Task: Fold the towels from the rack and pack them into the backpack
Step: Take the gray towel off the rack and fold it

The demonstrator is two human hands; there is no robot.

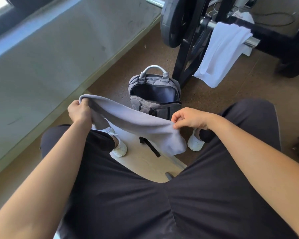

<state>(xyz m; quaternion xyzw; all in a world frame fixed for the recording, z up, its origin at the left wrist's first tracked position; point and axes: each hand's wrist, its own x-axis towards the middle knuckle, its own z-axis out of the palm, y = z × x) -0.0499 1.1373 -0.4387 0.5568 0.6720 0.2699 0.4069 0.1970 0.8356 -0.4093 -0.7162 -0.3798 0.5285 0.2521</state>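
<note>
Grip: towel [138,121] is being pinched at both ends, the left hand [79,110] closed over one bunched end and the right hand [188,118] nipping the other between thumb and fingertips.
Towel in hand: it is being held stretched between the two hands above the knees, sagging in the middle, one end drooping below the right hand.
Step judged: a fold is being started; corners are probably being sought so that edges can be matched.
Doing it well: the cloth is best being kept taut and level while the ends are being brought together, so that the loose drooping end is not being trapped crooked inside the fold.
Seat: a pale bench [145,163] is being straddled, feet in white shoes [195,144] being rested on the floor on either side.
Backpack [155,95]: it is being left standing upright on the floor just beyond the towel, main compartment unzipped and gaping, nothing visible inside.
Second towel [221,54]: it is being left draped over a bar of the rack [188,62], beyond the backpack and to the right.
Room: a brown speckled floor [121,69] is being bounded on the left by a grey wall; weight plates [178,21] are being carried on the rack.
</note>
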